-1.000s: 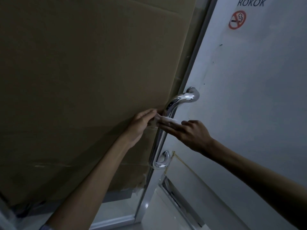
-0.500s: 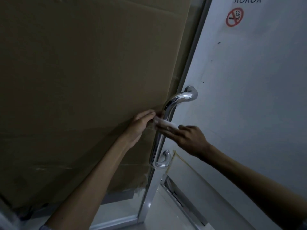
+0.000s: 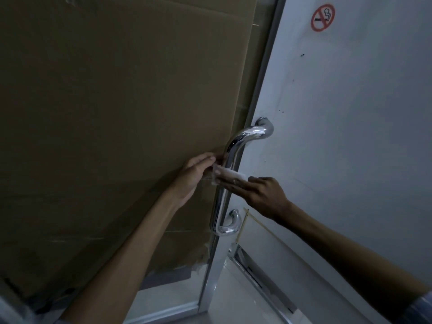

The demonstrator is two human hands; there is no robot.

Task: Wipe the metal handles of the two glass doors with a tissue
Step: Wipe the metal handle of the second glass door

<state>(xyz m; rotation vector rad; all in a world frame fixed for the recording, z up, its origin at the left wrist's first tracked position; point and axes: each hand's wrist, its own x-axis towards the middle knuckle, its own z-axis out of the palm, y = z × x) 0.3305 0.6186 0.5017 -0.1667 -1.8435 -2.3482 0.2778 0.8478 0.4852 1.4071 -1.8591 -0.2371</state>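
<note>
A shiny chrome pull handle (image 3: 236,146) runs down the edge of a frosted white glass door (image 3: 339,127). A white tissue (image 3: 230,175) is wrapped across the middle of the bar. My left hand (image 3: 196,176) pinches the tissue's left end beside the bar. My right hand (image 3: 261,192) reaches in from the right, its straight fingers pressing the tissue's right end against the handle. Only one handle is in view.
Brown cardboard (image 3: 117,125) covers the glass panel left of the handle, behind a grey metal frame (image 3: 264,73). A no-smoking sticker (image 3: 323,18) sits high on the white door. Pale floor tiles (image 3: 163,305) and a metal floor rail (image 3: 257,277) lie below.
The tissue and both hands have slid slightly down the handle bar. The view shifted a little, so the sticker sits higher in the frame.
</note>
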